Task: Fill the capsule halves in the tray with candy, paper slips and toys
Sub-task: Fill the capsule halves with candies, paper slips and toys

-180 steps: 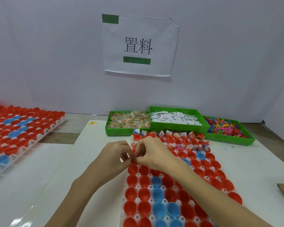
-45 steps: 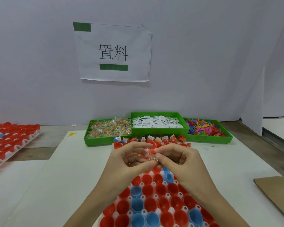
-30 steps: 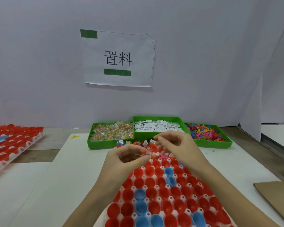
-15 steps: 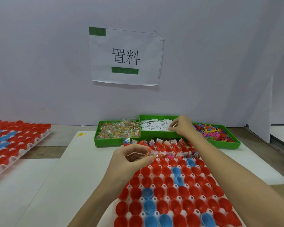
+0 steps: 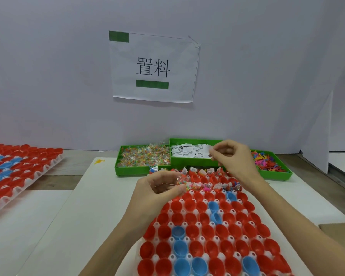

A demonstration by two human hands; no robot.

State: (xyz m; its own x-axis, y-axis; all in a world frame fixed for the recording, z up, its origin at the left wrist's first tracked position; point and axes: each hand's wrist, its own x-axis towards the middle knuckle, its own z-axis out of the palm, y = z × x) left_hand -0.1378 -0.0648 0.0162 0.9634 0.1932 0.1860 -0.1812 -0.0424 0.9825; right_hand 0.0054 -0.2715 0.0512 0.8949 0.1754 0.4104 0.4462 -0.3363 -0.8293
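My left hand (image 5: pixel 159 188) hovers over the far left corner of the tray (image 5: pixel 189 240), fingers curled round a small bunch of wrapped candy (image 5: pixel 182 181), kept there, I judge, so pieces can drop straight into the next capsule halves (image 5: pixel 197 222). My right hand (image 5: pixel 233 158) is above the middle green bin (image 5: pixel 189 161), thumb and forefinger pinching a paper slip (image 5: pixel 209 152) lifted from the pile. The toys (image 5: pixel 267 161) lie in the right bin, the loose candy in the left one. Only the two far rows on this surface look filled; the rest gape empty.
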